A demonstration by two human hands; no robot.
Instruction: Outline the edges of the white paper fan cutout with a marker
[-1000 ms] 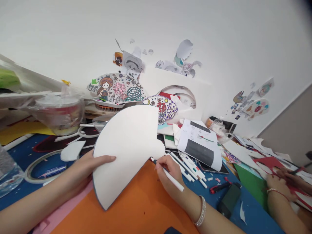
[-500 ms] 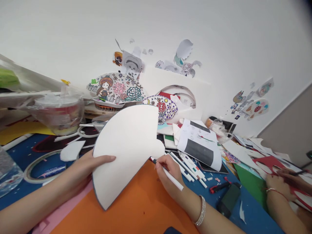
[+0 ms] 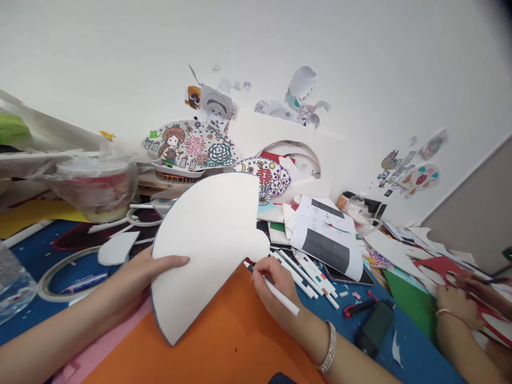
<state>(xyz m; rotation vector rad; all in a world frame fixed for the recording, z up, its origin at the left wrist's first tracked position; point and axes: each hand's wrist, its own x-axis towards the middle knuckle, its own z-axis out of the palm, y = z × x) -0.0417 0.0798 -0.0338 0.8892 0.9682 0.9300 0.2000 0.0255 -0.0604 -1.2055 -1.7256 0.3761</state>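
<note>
A white fan-shaped card point(image 3: 212, 229) with a dark line along its edge is held up in front of me. My left hand point(image 3: 158, 266) grips its left side, thumb on the front face and fingers behind. A white marker pen point(image 3: 280, 296) is pinched in my right hand point(image 3: 276, 282), its dark tip close to the card's lower right edge; whether it touches I cannot tell. Below both hands lies an orange sheet point(image 3: 224, 336), with a pink sheet point(image 3: 96, 352) under its left side.
Several white markers point(image 3: 300, 274) lie right of my hand, near a printed sheet point(image 3: 324, 240) and a dark green case point(image 3: 375, 328). A tape roll point(image 3: 48, 288) and a bagged tub point(image 3: 94, 184) are at left. Another person's hands point(image 3: 460, 309) work at far right. Decorated fans point(image 3: 192, 144) stand against the wall.
The marker and my right hand have shifted very slightly left along the card's lower edge. My left hand and the card hold nearly still.
</note>
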